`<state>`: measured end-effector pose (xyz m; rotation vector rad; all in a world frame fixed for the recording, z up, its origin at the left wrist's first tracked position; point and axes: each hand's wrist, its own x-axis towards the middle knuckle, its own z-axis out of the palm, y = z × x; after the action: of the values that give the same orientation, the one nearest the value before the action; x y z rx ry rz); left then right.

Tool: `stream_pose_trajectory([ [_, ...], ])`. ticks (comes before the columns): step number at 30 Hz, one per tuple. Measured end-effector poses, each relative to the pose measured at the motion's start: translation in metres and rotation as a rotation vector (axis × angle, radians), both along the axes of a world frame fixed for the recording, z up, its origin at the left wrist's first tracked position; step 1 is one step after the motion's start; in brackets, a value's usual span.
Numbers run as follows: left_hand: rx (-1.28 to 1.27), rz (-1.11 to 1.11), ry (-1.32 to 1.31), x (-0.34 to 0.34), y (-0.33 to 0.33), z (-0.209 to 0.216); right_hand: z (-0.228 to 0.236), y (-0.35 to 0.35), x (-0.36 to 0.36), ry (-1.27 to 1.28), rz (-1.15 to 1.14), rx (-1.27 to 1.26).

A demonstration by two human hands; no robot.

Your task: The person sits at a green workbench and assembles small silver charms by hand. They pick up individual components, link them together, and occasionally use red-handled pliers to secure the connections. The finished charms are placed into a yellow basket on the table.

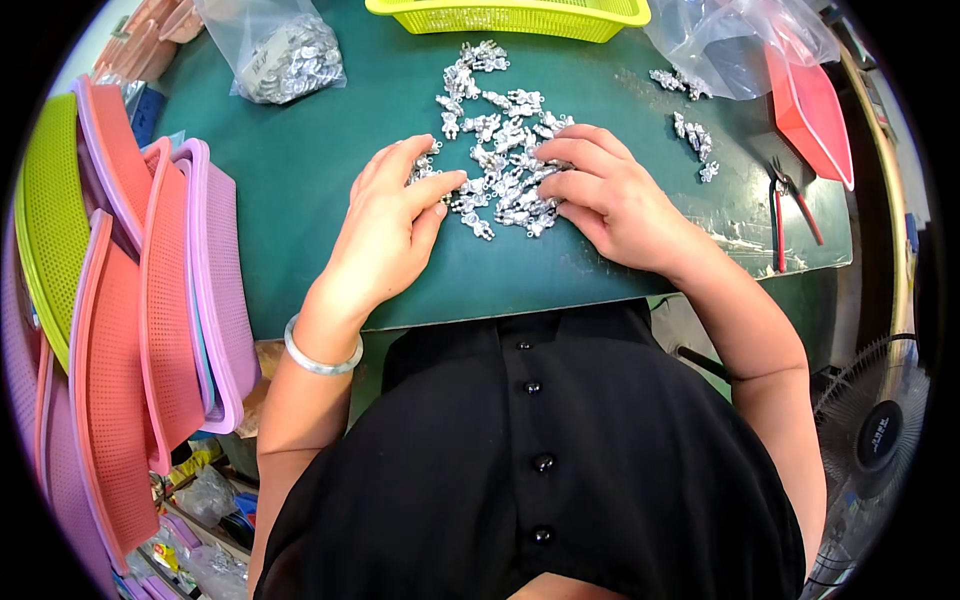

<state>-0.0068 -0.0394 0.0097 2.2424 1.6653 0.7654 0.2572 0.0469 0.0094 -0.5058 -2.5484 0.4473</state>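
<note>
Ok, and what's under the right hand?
Silvery figure-shaped charms show by the right hand's fingertips, lying on the green tabletop. Anything farther beneath its fingers and palm is covered.

The head-worn fisheye camera looks steeply down from close above the black shirt (620, 450) at lower centre. It faces outward over the green table (300, 230), taking in the left hand (392, 215) and right hand (622, 205) at upper centre at close range.

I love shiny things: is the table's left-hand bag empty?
Not empty: silver pieces show through the lower part of the clear bag.
</note>
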Motion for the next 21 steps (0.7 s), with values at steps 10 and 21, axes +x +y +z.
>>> stream_pose_trajectory([
  [10, 0.103, 0.012, -0.133, 0.02, -0.027, -0.007, 0.0, -0.022, -0.002, 0.014, -0.067, -0.02],
  [21, 0.113, -0.015, -0.114, 0.027, -0.034, -0.009, -0.007, -0.036, -0.02, 0.049, -0.168, 0.034],
])
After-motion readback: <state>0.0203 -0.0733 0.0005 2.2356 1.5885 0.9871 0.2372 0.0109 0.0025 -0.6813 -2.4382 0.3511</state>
